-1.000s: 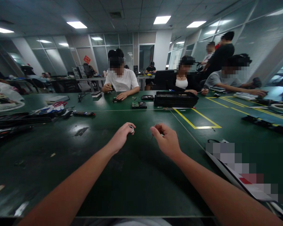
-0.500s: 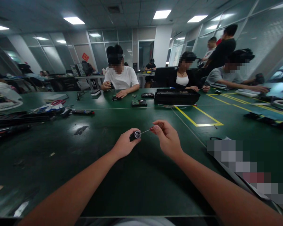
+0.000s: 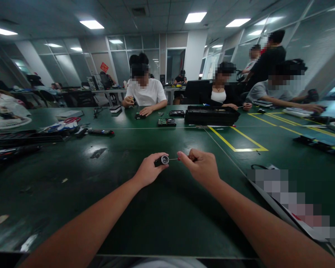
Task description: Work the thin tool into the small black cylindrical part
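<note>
My left hand (image 3: 150, 169) is closed around a small black cylindrical part (image 3: 164, 160) with a pale round rim, its open end turned to the right. In my right hand (image 3: 203, 163) is a screwdriver (image 3: 179, 159) with a reddish handle, mostly covered by the fingers. Its thin metal shaft points left and meets the rim of the cylinder; whether the tip sits on a screw is too small to tell. Both hands are held above the green table (image 3: 156, 216).
Across the table a co-worker in a white shirt (image 3: 147, 91) handles a small dark device. Circuit-board parts (image 3: 166, 122) and a long black housing (image 3: 212, 115) lie ahead. Tools and red-handled scissors (image 3: 72, 120) are at left. A blurred-out sheet (image 3: 284, 197) lies at right.
My right hand has turned, its thumb now pointing left along the screwdriver, and the shaft lies more level. The left hand keeps its grip on the cylinder. The whole view has shifted slightly.
</note>
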Demonstrator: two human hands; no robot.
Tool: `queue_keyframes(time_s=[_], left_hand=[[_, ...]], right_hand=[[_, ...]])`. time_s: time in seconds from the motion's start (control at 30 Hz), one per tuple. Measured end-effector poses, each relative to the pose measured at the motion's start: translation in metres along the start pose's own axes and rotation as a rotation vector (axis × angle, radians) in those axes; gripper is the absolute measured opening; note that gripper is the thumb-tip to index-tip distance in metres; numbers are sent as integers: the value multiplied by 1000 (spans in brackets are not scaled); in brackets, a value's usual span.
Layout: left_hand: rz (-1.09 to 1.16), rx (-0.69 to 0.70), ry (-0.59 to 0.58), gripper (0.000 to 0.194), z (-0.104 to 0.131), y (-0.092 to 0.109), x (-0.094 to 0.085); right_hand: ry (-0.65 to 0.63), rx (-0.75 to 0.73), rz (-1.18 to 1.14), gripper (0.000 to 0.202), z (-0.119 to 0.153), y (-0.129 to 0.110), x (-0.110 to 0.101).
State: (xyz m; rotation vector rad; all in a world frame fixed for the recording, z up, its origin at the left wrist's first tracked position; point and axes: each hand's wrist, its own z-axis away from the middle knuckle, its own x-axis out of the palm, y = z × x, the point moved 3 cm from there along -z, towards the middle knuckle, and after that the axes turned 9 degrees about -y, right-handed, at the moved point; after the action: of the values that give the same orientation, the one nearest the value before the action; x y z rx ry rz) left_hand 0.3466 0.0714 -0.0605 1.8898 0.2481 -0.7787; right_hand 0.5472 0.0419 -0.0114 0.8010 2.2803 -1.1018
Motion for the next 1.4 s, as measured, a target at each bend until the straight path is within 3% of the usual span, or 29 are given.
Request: queue_keyframes(time_s=[0.27, 0.47, 0.57, 0.73, 0.93, 1.23, 1.4], left_hand=[[-41, 27, -1, 40, 0, -5, -2], [-43, 32, 19, 39, -2, -10, -1], [-54, 26, 34, 39, -2, -9, -3], [-76, -6, 23, 40, -1, -5, -4], [-133, 32, -1, 40, 0, -3, -2], [-124, 36, 22, 40, 0, -4, -5], [-130, 15, 21, 40, -1, -4, -4]], right_hand=[[-54, -30, 55, 41, -2, 0, 3], [-189, -135, -60, 11, -2, -3, 6], [-247, -139, -23, 14, -2, -4, 6], [-323, -40, 34, 40, -4, -2, 7], [-278, 20, 3, 36, -4, 0, 10], [-297, -74, -32, 33, 0, -9, 6], [-330, 9, -42, 33, -4, -4, 7]])
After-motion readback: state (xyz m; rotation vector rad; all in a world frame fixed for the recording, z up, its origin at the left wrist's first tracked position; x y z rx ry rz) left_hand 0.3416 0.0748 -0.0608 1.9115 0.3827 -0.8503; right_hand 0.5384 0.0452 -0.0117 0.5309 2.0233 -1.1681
